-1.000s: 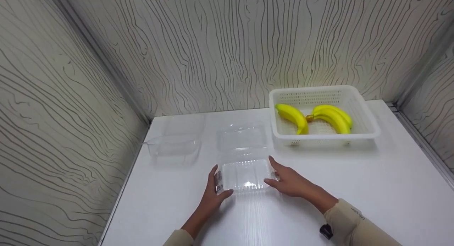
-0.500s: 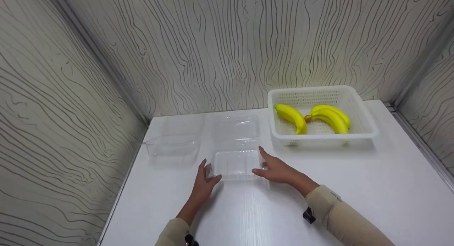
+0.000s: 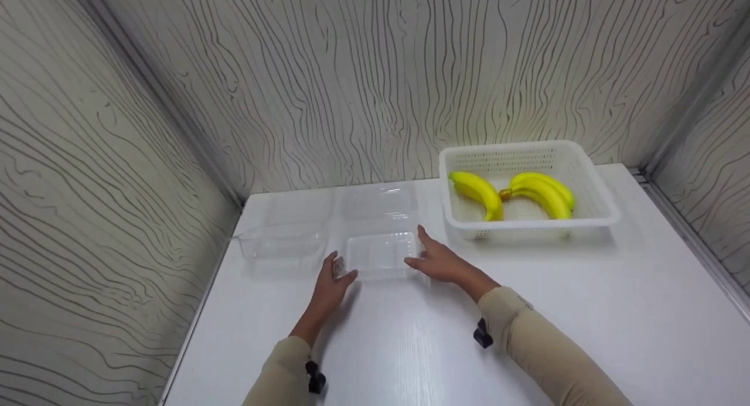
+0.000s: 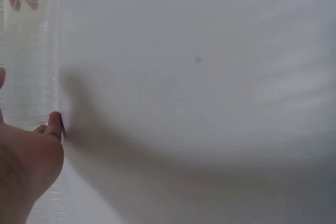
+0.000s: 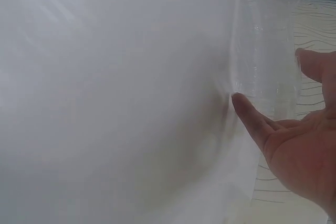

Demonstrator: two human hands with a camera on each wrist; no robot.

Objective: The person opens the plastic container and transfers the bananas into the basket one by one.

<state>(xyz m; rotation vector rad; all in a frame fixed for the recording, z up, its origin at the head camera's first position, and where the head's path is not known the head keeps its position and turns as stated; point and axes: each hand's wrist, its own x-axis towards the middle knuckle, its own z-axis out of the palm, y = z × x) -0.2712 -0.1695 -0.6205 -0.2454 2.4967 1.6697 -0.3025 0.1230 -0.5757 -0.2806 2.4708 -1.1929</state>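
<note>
A clear plastic clamshell container [image 3: 384, 255], its lid [image 3: 379, 202] folded back toward the rear wall, is held between both hands over the white table. My left hand [image 3: 329, 284] grips its left side, thumb at the near corner and fingers along the side. On the right side, my right hand [image 3: 440, 262] holds it the same way. The left wrist view shows the left hand [image 4: 29, 163] against the container wall [image 4: 31, 61]. In the right wrist view, the right hand [image 5: 299, 153] spans the container's end [image 5: 262, 61]. Some fingertips are hidden.
Another clear plastic container [image 3: 281, 243], its lid raised, stands to the left. At the back right is a white perforated basket [image 3: 530, 224] with a single banana [image 3: 477, 195] and a joined bunch of bananas [image 3: 542, 193]. Patterned walls [image 3: 351, 89] border the white table [image 3: 398, 347].
Both hands have moved the clear clamshell container away from me and slightly left, toward the rear wall, beside the other container. The basket and bananas stay in place.
</note>
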